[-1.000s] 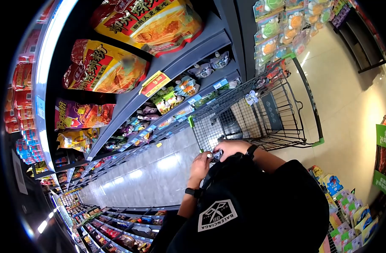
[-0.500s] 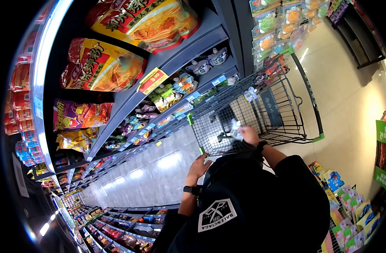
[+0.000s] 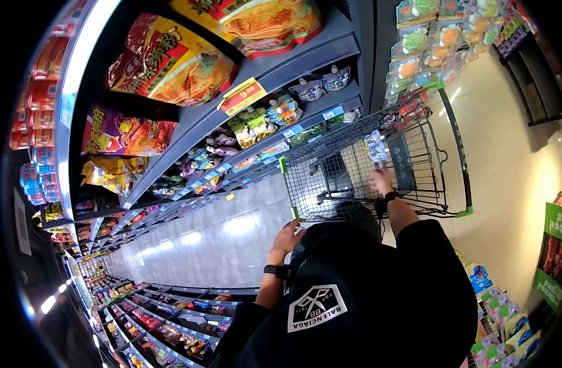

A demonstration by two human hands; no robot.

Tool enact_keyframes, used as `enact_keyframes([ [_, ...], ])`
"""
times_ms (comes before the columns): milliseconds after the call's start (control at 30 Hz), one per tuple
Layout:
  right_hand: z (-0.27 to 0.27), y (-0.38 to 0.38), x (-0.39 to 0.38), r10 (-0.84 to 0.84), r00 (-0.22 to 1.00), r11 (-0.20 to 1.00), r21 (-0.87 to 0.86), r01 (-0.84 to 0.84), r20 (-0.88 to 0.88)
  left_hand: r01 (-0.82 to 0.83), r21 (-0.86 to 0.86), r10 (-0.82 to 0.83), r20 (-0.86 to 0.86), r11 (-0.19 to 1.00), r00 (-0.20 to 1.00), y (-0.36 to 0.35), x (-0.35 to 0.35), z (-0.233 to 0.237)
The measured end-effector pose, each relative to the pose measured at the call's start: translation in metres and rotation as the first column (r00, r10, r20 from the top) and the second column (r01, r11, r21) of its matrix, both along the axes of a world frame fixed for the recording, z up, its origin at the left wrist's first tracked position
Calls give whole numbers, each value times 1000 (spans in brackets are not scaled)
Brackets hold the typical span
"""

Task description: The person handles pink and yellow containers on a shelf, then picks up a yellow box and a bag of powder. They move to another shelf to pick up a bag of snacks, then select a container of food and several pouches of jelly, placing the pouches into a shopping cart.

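Observation:
A wire shopping cart with green corner pieces stands in front of me. My left hand has its fingers curled at the cart's near left corner, by the green cap. Inside the basket, my right hand is empty, its fingers apart. Just beyond its fingertips lie white-and-blue spouted pouches, bunched close together on the wire. Similar pouches sit on the shelf beside the cart.
Along the left runs a shelf with large noodle bags and a yellow-red price tag. Carded toys hang at the top right. A rack of small packets stands at the lower right, close to my right side.
My right hand has let go of a white pouch, which now lies by the other one in the cart. The hand has shifted slightly right; my left hand stays at the corner.

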State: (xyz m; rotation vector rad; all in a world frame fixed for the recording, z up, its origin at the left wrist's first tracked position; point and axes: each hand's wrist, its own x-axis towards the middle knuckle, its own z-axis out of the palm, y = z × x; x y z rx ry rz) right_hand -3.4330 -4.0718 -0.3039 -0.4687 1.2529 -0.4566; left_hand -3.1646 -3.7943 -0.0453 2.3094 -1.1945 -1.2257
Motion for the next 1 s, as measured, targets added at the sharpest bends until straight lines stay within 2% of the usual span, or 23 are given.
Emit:
enact_keyframes([
  [67, 34, 23, 3, 111, 988, 990, -73, -119, -107, 30, 30, -29, -7, 999, 1000, 0, 4, 0],
  [100, 32, 31, -5, 203, 978, 975, -86, -206, -39, 29, 27, -29, -9, 999, 1000, 0, 6, -2],
  [200, 10, 67, -28, 219, 976, 953, -214, -216, -9, 53, -93, -54, -6, 994, 999, -4, 18, -10],
  [267, -39, 86, -52, 282, 929, 860, -365, -356, -240, 55, -169, -60, -27, 984, 998, -17, 31, -7],
  [333, 26, 96, -64, 180, 930, 970, -99, -222, -321, 98, -266, -88, 51, 959, 995, -38, 49, -8],
  [400, 64, 112, -75, 119, 919, 981, -98, -167, -375, 98, -349, -91, 35, 932, 995, -69, 71, -10],
  [467, 71, 129, -93, 92, 923, 975, -152, -159, -373, 244, -486, -126, 262, 839, 957, -110, 90, 0],
  [533, 70, 148, -108, -2, 936, 984, -168, -61, -353, 277, -635, -26, 375, 721, 927, -154, 105, 3],
  [600, 90, 164, -117, -50, 930, 993, -121, 6, -363, 283, -630, 34, 442, 723, 897, -195, 112, 25],
  [667, 105, 179, -126, -79, 925, 992, -124, 35, -371, 250, -572, 76, 485, 781, 871, -229, 110, 63],
  [733, 118, 196, -134, -115, 921, 987, -151, 62, -373, 272, -618, 135, 531, 738, 837, -261, 129, 57],
  [800, 132, 210, -140, -149, 900, 980, -180, 81, -409, 207, -492, 128, 564, 845, 816, -290, 146, 42],
  [867, 143, 226, -147, -195, 893, 971, -205, 119, -405, 130, -518, 77, 359, 845, 930, -310, 162, 26],
  [933, 143, 240, -155, -213, 883, 969, -205, 137, -419, 136, -538, 68, 343, 832, 937, -314, 160, 23],
  [1000, 144, 253, -161, -229, 883, 965, -216, 150, -411, 181, -253, -56, 434, 950, 899, -313, 152, 42],
])
